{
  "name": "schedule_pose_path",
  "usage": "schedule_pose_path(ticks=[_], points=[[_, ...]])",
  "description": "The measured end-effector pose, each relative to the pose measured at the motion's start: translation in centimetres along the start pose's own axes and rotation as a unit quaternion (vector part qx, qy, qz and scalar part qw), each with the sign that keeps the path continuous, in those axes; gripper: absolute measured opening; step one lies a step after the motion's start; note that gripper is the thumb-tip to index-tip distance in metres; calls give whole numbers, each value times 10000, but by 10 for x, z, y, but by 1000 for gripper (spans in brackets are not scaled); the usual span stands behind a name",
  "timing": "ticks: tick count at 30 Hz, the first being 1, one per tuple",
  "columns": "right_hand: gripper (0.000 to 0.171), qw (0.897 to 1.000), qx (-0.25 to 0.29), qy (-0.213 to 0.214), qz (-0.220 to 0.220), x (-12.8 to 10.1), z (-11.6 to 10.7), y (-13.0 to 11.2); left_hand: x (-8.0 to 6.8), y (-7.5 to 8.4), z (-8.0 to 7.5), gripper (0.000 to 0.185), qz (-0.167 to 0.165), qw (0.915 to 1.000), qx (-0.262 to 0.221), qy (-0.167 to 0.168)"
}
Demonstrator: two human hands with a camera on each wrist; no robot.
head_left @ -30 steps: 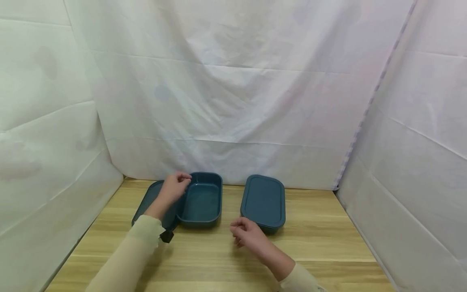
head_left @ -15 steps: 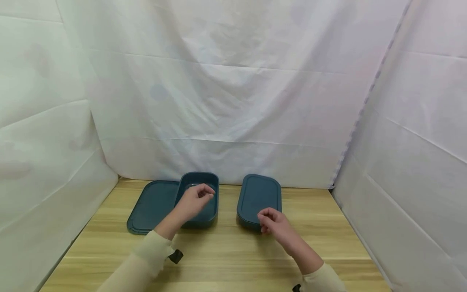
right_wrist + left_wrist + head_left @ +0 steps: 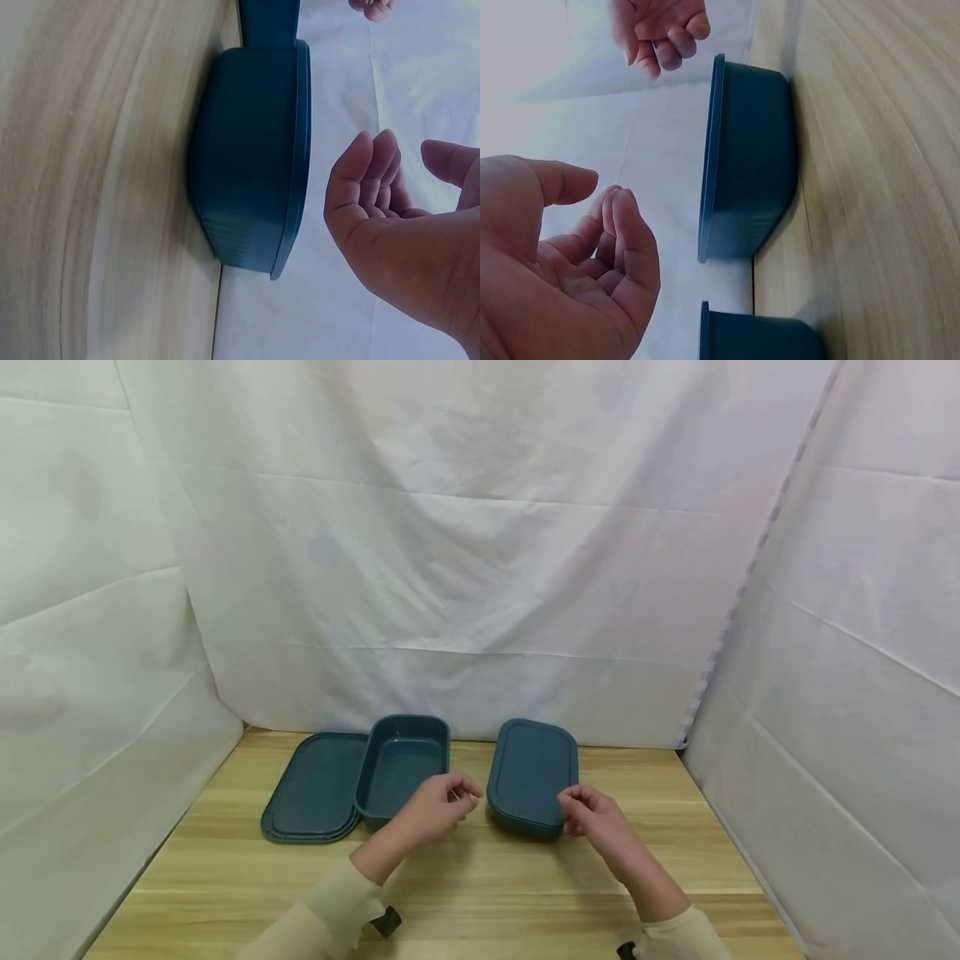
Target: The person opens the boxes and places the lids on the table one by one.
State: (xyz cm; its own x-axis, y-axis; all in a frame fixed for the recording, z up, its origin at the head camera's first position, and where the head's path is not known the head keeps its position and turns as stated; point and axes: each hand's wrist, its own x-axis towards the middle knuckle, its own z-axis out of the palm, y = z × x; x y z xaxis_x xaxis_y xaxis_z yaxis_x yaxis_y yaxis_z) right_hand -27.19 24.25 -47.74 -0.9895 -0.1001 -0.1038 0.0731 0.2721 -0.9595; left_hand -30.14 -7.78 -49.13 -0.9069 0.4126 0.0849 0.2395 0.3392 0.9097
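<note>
The lidded box (image 3: 532, 777) sits on the tabletop (image 3: 480, 877), right of centre, between my two hands and touched by neither. My left hand (image 3: 438, 810) hovers just off its left edge with fingers loosely curled and holding nothing; my right hand (image 3: 596, 814) hovers just beside its near right corner in the same relaxed curl.

Handling judgement — the box looks like rigid moulded plastic, teal, matte and smooth. I take it to be light and stiff, not fragile, but somewhat slippery on the bare walls. The wrist views show a thin lid rim (image 3: 300, 150) overhanging slightly tapered walls with rounded corners. That overhang is the best purchase: fingertips under the rim on the two long sides, thumbs on the flat lid top. Whether the lid is clipped on or only resting, I cannot tell.

To the left stands an open box (image 3: 405, 768) of the same shape and material — empty, with a glossy inner floor. Its loose lid (image 3: 311, 789) lies flat beside it, tucked partly under its left edge. The tabletop is pale wood-grain laminate; creased white sheeting (image 3: 480, 568) encloses it.
</note>
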Motion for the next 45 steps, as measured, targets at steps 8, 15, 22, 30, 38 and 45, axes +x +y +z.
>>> schedule_pose_path(ticks=[8, 15, 22, 30, 38, 45], points=[[32, 9999, -87, 122, 22, 7, -9, 5, 1, 0, 10, 17, -63, 10000, 8, -25], [30, 9969, -501, 605, -106, 27, -30, 19, 9, 2, 23, 31, -340, 9990, 274, 20], [27, 9880, -1031, 1053, -461, 57, -52, 41, 16, 5, 37, 60, -793, 9964, 292, 48], [31, 9822, -1472, 1079, -449, 87, -65, 56, 22, 5, 52, 76, -713, 9926, 908, 368], [47, 9818, -1656, 861, -339, 119, -70, 55, 39, 4, 65, 77, -863, 9894, 1007, 594], [70, 9904, -1319, 389, -142, 142, -69, 45, 54, -6, 74, 72, -835, 9867, 956, 1018]])
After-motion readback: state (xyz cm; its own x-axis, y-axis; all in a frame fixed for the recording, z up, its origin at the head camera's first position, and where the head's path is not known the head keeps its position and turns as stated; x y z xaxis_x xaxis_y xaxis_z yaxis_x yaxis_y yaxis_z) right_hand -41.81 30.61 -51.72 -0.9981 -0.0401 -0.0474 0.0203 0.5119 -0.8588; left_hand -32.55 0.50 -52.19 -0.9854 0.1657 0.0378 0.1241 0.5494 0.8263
